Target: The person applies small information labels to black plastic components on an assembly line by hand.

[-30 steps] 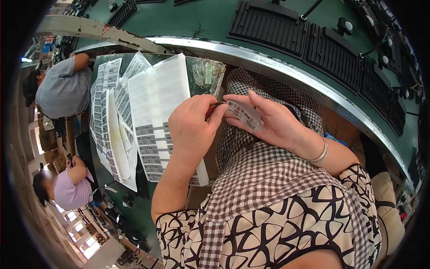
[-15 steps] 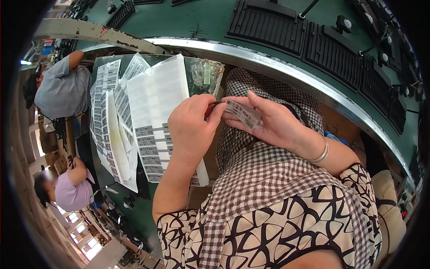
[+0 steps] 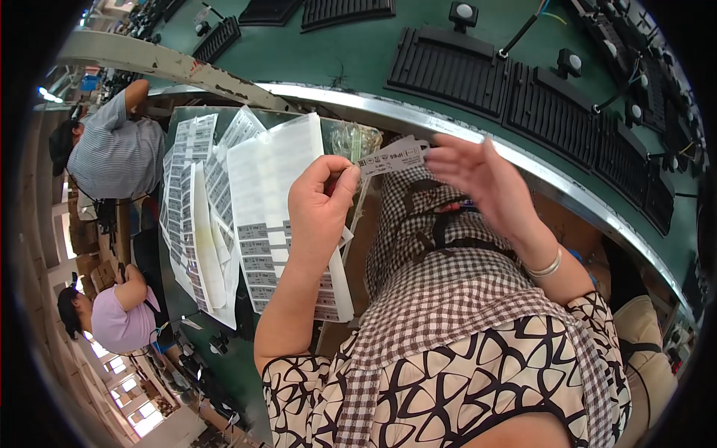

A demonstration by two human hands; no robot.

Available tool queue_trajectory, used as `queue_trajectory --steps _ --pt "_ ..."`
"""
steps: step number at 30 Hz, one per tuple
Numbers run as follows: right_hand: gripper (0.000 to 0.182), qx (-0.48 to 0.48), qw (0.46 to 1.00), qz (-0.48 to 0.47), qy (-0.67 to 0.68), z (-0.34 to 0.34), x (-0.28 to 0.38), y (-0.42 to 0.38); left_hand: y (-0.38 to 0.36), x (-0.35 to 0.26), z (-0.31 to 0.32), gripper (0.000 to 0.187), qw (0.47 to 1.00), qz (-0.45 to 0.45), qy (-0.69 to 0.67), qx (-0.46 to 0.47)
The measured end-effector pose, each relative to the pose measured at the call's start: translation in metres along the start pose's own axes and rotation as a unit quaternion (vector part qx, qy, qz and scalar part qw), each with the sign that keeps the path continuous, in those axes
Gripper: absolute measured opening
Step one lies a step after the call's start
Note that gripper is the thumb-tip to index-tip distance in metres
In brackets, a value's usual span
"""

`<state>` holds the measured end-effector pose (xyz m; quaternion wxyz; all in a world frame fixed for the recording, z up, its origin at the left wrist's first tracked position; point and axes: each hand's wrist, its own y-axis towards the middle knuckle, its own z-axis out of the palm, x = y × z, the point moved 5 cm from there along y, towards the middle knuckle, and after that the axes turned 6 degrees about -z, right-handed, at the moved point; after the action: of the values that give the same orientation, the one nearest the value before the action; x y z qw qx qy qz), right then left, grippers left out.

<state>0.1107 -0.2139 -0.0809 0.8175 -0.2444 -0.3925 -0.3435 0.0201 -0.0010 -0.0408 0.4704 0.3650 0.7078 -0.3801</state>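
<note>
My left hand (image 3: 320,203) pinches the left end of a grey printed label (image 3: 391,158) between thumb and fingertips. The label is a flat strip with black text, "IP65" among it, and has a narrower tab at its right end. At that tab are the fingertips of my right hand (image 3: 487,183), which is stretched out and a little blurred, its palm turned inward. Just beyond my left hand lies a white label sheet (image 3: 276,160) with rows of grey labels along its lower part. More printed label sheets (image 3: 187,149) overlap to its left.
A clear plastic bag (image 3: 354,140) with something green lies at the side table's far corner. Black finned lamp housings (image 3: 448,63) with round sensors and cables stand on the green bench beyond a metal edge (image 3: 358,97). Two people (image 3: 116,153) are at the left.
My right hand has opened and moved up and right from beneath the label, which is now held out flatter by my left hand alone. The view has shifted slightly.
</note>
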Motion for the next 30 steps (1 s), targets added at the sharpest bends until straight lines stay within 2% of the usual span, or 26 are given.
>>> queue_trajectory --steps 1,3,5,8,9,11,12,13,15,21,25,29,30 --pt "0.053 -0.041 0.994 -0.075 -0.07 -0.013 0.012 -0.002 0.004 -0.001 -0.001 0.01 1.0 0.003 -0.004 0.001" --pt "0.035 -0.082 0.942 -0.198 -0.259 -0.037 0.043 0.0 0.011 -0.009 -0.001 0.007 1.0 0.023 0.02 -0.006" --pt "0.04 -0.136 0.884 -0.26 -0.364 -0.061 0.067 0.013 0.02 -0.017 0.002 0.006 0.998 0.052 0.043 -0.011" --pt "0.052 -0.237 0.814 -0.315 -0.426 -0.086 0.09 0.043 0.029 -0.026 0.007 0.006 0.991 0.103 0.079 -0.027" --pt "0.06 -0.244 0.819 -0.302 -0.422 -0.091 0.097 0.054 0.033 -0.027 0.008 0.006 0.989 0.116 0.083 -0.027" --pt "0.06 -0.268 0.818 -0.291 -0.417 -0.089 0.112 0.071 0.037 -0.029 0.01 0.006 0.986 0.139 0.09 -0.03" --pt "0.056 -0.267 0.816 -0.311 -0.407 -0.097 0.116 0.084 0.037 -0.035 0.013 0.008 0.99 0.124 0.064 -0.037" --pt "0.044 -0.272 0.824 -0.321 -0.381 -0.103 0.119 0.094 0.039 -0.037 0.015 0.007 0.989 0.129 0.071 -0.029" --pt "0.033 -0.269 0.833 -0.28 -0.393 -0.102 0.136 0.102 0.043 -0.038 0.015 0.005 0.987 0.137 0.085 -0.016" --pt "0.027 -0.175 0.844 -0.227 -0.453 -0.091 0.187 0.122 0.054 -0.047 0.022 0.007 0.986 0.144 0.086 0.0" --pt "0.026 -0.034 0.867 -0.125 -0.481 -0.078 0.199 0.129 0.06 -0.048 0.029 0.007 0.988 0.133 0.076 0.003" --pt "0.027 0.092 0.844 -0.089 -0.521 -0.076 0.208 0.135 0.063 -0.048 0.033 0.006 0.991 0.12 0.064 0.006" --pt "0.025 0.085 0.897 -0.051 -0.43 -0.082 0.204 0.137 0.063 -0.049 0.034 0.006 0.991 0.119 0.066 0.004"
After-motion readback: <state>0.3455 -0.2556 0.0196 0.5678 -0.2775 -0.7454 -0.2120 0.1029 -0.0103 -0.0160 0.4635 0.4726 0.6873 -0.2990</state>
